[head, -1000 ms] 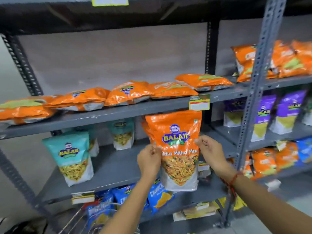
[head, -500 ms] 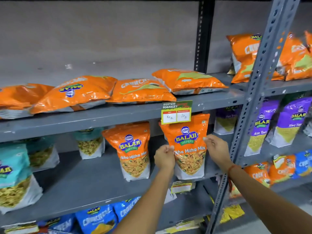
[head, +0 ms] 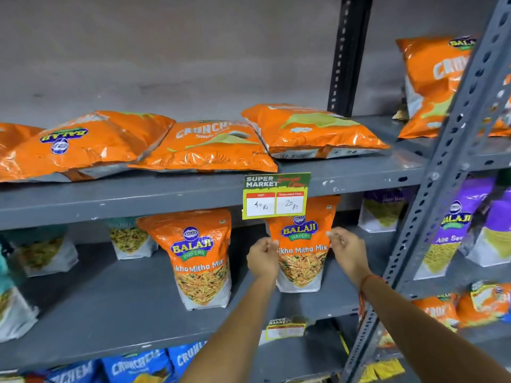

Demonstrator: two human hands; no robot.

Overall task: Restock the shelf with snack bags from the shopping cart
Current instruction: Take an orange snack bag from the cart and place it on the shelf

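Below the price tag [head: 276, 196], my left hand [head: 263, 260] and right hand [head: 349, 252] pinch the orange bag [head: 302, 254], almost placed; one stands beside already.

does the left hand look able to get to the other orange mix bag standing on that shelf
Probably yes: the standing orange mix bag sits just left of the left hand, with bare shelf between, though that hand is pinching the held bag.

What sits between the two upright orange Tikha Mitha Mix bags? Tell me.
Head view: bare grey shelf and the left hand, gripping the right bag; left bag stands apart.
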